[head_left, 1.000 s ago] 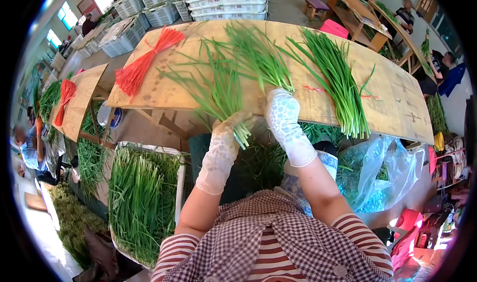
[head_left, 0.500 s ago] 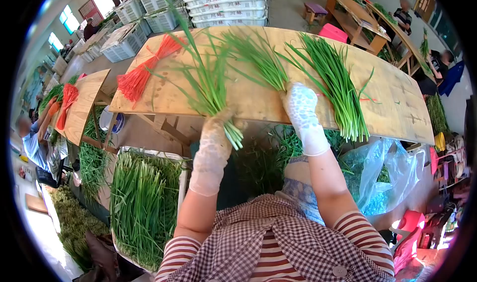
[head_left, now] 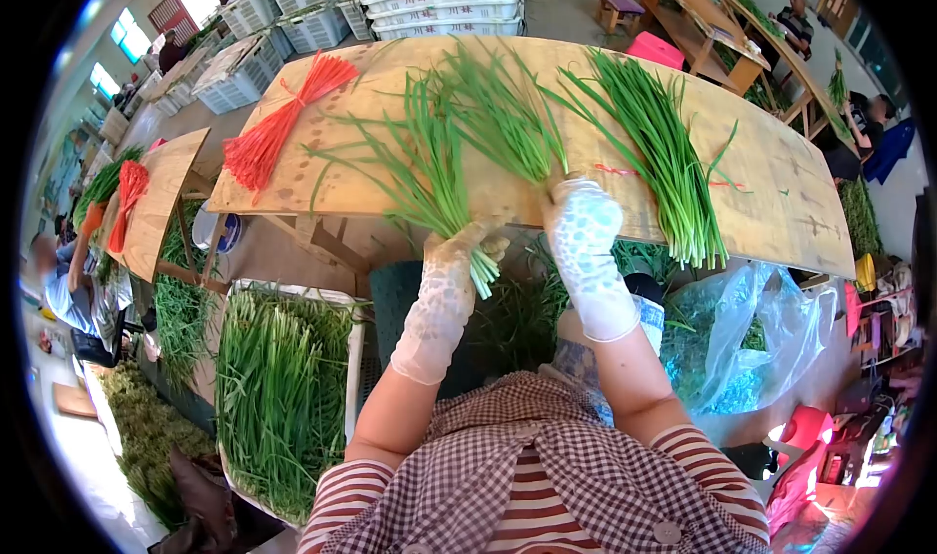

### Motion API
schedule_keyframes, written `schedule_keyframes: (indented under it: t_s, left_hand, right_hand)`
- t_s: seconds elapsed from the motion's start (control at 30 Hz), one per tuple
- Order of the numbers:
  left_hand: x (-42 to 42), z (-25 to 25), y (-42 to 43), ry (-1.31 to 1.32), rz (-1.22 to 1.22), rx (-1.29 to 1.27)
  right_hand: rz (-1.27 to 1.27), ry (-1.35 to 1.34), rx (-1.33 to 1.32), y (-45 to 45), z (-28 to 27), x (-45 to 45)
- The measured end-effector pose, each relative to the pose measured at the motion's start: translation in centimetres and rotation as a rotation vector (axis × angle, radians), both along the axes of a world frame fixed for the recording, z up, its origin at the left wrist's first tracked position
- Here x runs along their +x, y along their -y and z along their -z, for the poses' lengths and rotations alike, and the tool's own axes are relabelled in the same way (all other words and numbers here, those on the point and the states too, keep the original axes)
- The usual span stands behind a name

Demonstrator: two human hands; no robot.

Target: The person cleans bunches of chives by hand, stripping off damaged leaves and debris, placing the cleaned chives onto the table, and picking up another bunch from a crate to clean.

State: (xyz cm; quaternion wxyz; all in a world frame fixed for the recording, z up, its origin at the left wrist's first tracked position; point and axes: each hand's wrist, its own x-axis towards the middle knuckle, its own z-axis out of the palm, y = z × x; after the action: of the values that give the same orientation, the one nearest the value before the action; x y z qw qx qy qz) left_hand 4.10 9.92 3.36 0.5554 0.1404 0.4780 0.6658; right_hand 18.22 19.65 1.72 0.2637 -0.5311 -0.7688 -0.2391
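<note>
My left hand (head_left: 449,276), in a patterned pale glove with a soiled palm, is closed around the lower stalks of a bunch of garlic chives (head_left: 437,178). The pale cut ends stick out below the fist, past the table's near edge. My gloved right hand (head_left: 584,224) is closed on the base of a second bunch of garlic chives (head_left: 512,139), whose leaves fan out over the wooden table (head_left: 781,183). Both bunches' leaves overlap in the middle. Right of my hands lies a larger pile of garlic chives (head_left: 664,154), with a red tie strip (head_left: 615,170) beside it.
Red tie strips (head_left: 283,129) lie bundled at the table's left. A white crate (head_left: 356,359) packed with greens stands at lower left, a clear plastic bag (head_left: 756,344) at lower right. Stacked white crates (head_left: 439,12) stand behind. A co-worker (head_left: 68,281) sits at far left.
The left hand's bunch has swung down and right toward the other bunch. My right hand has shifted slightly left, and its bunch lies a little further left too.
</note>
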Motion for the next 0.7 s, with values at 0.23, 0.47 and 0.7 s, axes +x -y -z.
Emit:
schedule_keyframes:
  t_s: [0.23,0.47,0.7]
  left_hand:
    - [-0.3,-0.3,0.1,-0.013,0.028,-0.006]
    - [-0.5,-0.8,-0.3,0.195,0.012,0.095]
    - [-0.8,-0.5,0.1,0.251,0.055,0.122]
  right_hand:
    - [0.080,0.238,-0.018,0.9,0.1,-0.3]
    - [-0.399,-0.410,-0.394,5.8,-4.1,1.9]
    - [0.003,-0.141,-0.292,-2.6,-1.1,1.5]
